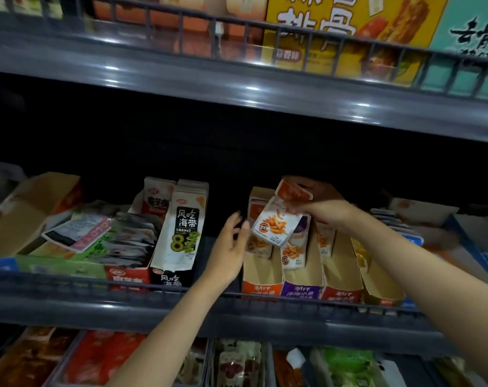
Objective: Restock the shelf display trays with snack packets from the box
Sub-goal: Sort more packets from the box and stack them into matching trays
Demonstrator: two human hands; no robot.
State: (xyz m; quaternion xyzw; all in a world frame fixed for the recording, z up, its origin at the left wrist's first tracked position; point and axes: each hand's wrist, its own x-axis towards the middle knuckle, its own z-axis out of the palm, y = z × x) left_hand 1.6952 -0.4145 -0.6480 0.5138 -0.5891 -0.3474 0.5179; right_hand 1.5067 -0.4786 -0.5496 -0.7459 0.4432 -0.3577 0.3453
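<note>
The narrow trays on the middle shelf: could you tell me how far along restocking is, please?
Done: the orange tray, purple tray and red tray are each only part-filled at the back. In hand: the right hand grips a bunch of fry packets above them; the left hand is open beside the orange tray. Left: every tray's front shows bare cardboard.
</note>
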